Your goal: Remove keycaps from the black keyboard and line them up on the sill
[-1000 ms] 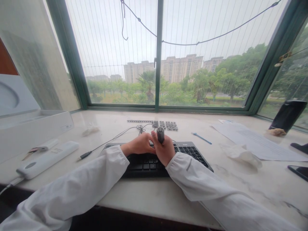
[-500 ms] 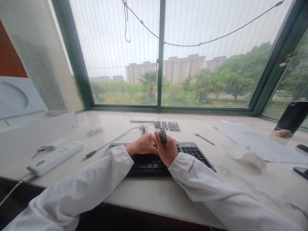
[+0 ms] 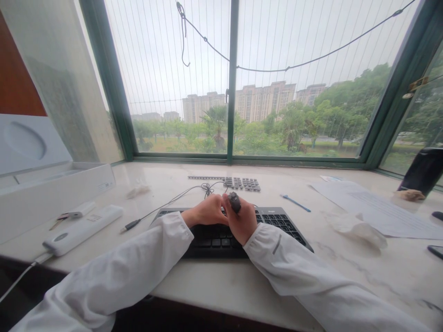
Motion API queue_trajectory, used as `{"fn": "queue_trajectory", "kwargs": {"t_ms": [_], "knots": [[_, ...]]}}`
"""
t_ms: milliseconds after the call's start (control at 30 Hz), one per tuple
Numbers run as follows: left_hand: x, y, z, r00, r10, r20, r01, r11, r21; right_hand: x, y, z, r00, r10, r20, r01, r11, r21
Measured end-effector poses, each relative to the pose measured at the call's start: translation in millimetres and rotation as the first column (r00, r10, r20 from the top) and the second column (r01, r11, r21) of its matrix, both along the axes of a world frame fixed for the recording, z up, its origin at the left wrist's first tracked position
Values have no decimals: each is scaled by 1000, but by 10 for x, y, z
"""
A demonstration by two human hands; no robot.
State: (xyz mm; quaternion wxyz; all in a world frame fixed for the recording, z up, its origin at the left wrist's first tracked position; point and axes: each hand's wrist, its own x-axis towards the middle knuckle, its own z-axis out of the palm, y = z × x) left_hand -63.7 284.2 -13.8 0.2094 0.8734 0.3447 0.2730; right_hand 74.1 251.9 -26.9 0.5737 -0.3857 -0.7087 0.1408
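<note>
Both hands are together over a black keyboard (image 3: 277, 223) lying near the counter's front edge. My right hand (image 3: 242, 222) is wrapped round a dark grey tool handle (image 3: 234, 201), whose rounded end points up; its lower part is hidden. My left hand (image 3: 205, 210) touches the right one, its fingers bent inward and closed; what they hold, if anything, is hidden. Behind the keyboard lie several loose keycaps (image 3: 242, 184) in rows. The keyboard's cable (image 3: 169, 202) loops leftward to a USB plug (image 3: 130, 225).
At left are a white power strip (image 3: 83, 230), keys (image 3: 64, 216) and an open white box (image 3: 69, 193). To the right lie a blue stick-like tool (image 3: 296, 203), a crumpled tissue (image 3: 360, 229), paper sheets (image 3: 374, 207) and a dark upright object (image 3: 424, 170). A window stands behind.
The view has tilted up slightly, so everything sits a little lower. Both hands keep nearly the same pose, and the handle's top leans slightly differently.
</note>
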Motion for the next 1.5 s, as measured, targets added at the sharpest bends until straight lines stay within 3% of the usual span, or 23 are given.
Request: {"fn": "queue_trajectory", "kwargs": {"t_ms": [200, 533, 733, 867, 1000, 1133, 1233, 1300, 1400, 1500], "knots": [[-12, 43, -16, 1000, -20, -15, 21, 996, 87, 3, -17, -12, 996, 3, 92, -5, 1000, 19], [-49, 100, -47, 999, -35, -35, 36, 999, 7, 25, -35, -28, 988, -5, 152, -4, 998, 60], [-73, 25, 49, 993, -104, -56, 96, 986, -138, -94, -308, 20, 954, 181, 240, -213, 970, 115], [-37, -15, 39, 1000, -13, 8, 13, 999, -41, -14, -212, 170, 996, -25, 82, 13, 989, 150], [3, -44, 38, 1000, -19, 13, 20, 994, -106, 236, 120, 363, 976, -214, 32, 206, 964, 168], [6, -55, 88, 998, -23, 57, 30, 993, -118, 483, 443, 429, 957, -191, 219, 201, 979, -27], [1, -42, 110, 993, 15, 114, -4, 995, -98, 612, 597, 393, 947, -27, 321, 106, 967, -230], [1, -23, 107, 987, 59, 150, -47, 995, -86, 660, 647, 362, 939, 112, 324, 18, 928, -373], [2, 11, 89, 971, 126, 204, -113, 991, -75, 679, 660, 326, 931, 262, 256, -77, 824, -562], [0, 32, 76, 952, 178, 247, -169, 984, -58, 666, 648, 298, 920, 325, 220, -131, 782, -609]]}}
